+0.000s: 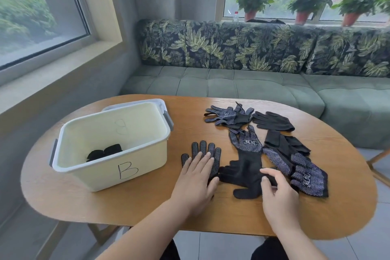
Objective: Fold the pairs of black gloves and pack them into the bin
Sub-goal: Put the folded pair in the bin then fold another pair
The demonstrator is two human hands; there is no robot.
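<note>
The left hand [196,179] lies flat, fingers straight and spread, pressing a dotted glove [203,151] onto the table [105,202]. The glove's own fingers reach out past the fingertips, pointing away from the person.

The right hand [278,194] has forefinger and thumb curled onto the cuff end of a plain black glove [242,176] — it reads as a pinch, though the hand partly hides the contact. That glove lies crosswise. Its long axis runs from the right fingers toward the left hand, and its finger ends are just beside the left thumb.

So the two gloves sit at roughly a right angle. Pairing them would probably mean the right hand, which already holds the plain one, swinging it round and drawing it leftward over the dotted one.

The bin [95,177] stands to the left of the left fingers, with folded gloves [104,152] already on its floor. More loose gloves [272,121] lie beyond the right fingertips — still unfolded
</note>
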